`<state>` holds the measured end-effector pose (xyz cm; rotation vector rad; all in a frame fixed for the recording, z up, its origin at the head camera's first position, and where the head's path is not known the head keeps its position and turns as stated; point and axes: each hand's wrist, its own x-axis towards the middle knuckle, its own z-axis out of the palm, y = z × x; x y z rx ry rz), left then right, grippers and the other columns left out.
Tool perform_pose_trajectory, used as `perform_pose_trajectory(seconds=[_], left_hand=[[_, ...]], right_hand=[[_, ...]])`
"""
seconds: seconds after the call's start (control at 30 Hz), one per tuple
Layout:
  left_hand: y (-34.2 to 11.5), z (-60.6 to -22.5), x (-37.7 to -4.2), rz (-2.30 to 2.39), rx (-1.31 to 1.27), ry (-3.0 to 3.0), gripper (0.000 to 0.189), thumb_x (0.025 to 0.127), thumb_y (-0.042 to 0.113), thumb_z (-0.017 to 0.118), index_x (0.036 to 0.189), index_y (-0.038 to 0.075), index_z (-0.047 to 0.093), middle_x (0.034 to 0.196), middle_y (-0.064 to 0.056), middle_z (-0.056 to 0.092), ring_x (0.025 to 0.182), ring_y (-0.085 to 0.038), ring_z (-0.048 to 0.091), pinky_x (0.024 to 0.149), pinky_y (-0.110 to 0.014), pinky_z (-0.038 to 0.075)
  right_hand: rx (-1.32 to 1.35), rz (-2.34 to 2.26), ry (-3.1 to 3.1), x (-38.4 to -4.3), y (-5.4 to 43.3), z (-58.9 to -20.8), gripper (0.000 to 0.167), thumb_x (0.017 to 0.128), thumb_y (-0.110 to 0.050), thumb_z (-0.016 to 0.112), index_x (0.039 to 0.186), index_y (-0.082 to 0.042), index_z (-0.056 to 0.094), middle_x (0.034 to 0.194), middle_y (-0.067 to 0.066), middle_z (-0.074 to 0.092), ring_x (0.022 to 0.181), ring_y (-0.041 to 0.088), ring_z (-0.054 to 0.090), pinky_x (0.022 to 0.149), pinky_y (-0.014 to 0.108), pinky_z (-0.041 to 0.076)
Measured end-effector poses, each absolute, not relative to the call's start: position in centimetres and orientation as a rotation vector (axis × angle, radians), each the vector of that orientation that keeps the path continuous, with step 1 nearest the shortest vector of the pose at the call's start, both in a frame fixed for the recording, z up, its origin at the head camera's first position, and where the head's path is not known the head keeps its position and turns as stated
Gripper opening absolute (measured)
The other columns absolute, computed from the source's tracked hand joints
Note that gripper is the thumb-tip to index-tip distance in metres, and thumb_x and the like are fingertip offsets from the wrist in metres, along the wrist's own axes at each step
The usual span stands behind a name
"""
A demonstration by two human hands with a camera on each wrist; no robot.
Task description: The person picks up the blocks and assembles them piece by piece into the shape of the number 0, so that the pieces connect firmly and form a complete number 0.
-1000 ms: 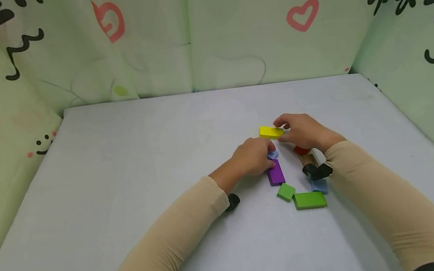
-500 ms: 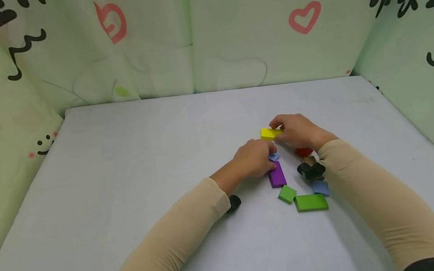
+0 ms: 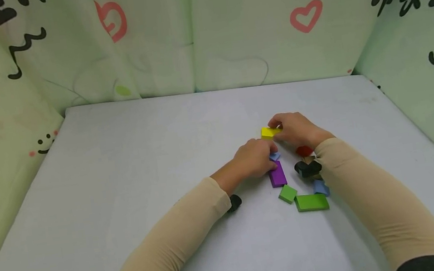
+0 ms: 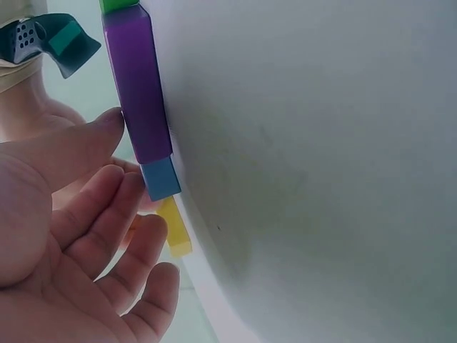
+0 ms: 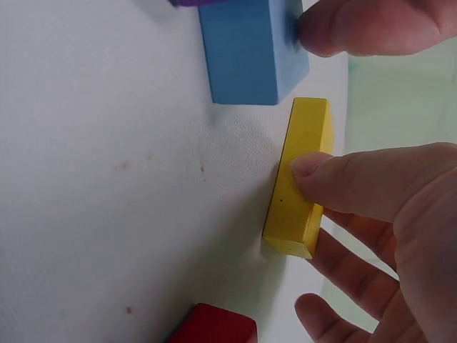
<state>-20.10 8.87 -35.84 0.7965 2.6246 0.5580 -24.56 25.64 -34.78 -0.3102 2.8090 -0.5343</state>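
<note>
A yellow wooden block [image 5: 296, 186] is pinched by my right hand [image 3: 296, 127], thumb on its near face and fingers behind it. My left hand [image 3: 253, 158] is at a small blue block [image 4: 161, 179]; one fingertip meets that block's far side in the right wrist view. The left thumb [image 4: 107, 132] touches the purple block [image 3: 277, 175], which lies end to end with the blue one. In the head view the left fingers hide most of the blue block. The yellow block lies just beyond the left hand, apart from the blue block in the right wrist view.
A small green block [image 3: 288, 194] and a longer green block [image 3: 312, 202] continue the line toward me. Another blue block [image 3: 321, 187] and a red block [image 3: 304, 151] lie under the right forearm. A brown block [image 3: 309, 159] is partly hidden by the black wrist camera [image 3: 308, 168].
My right hand has shifted slightly left along the yellow block, covering more of it, and the right forearm has come left too. The left hand stays practically in place.
</note>
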Motion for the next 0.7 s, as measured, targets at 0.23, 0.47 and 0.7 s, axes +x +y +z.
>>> perform_pose_trajectory(seconds=[0.23,0.47,0.7], left_hand=[[9.0,-35.9,-20.0,0.548,0.797,2.620,0.041,0.094,0.028,0.072,0.133,0.016,0.065,0.124,0.004,0.065,0.107,-0.012,0.055,0.092,-0.028,0.048],[9.0,-35.9,-20.1,0.546,0.785,2.617,0.042,0.094,0.029,0.072,0.133,0.016,0.065,0.125,0.004,0.065,0.107,-0.012,0.054,0.093,-0.028,0.048],[8.8,-35.9,-20.1,0.557,0.797,2.617,0.042,0.094,0.029,0.072,0.134,0.016,0.065,0.127,0.004,0.064,0.108,-0.012,0.054,0.094,-0.028,0.048]], right_hand=[[-0.293,-0.560,2.802,-24.4,25.8,-34.9,0.040,0.093,-0.005,0.060,0.131,0.006,0.056,0.129,0.027,0.058,0.118,0.041,0.052,0.105,0.054,0.040],[-0.282,-0.555,2.801,-23.9,26.3,-34.5,0.039,0.094,-0.008,0.061,0.131,0.004,0.057,0.128,0.027,0.058,0.117,0.041,0.053,0.105,0.055,0.039],[-0.257,-0.549,2.789,-23.4,26.7,-34.3,0.038,0.094,-0.008,0.060,0.131,0.002,0.057,0.128,0.026,0.057,0.115,0.039,0.051,0.104,0.054,0.041]])
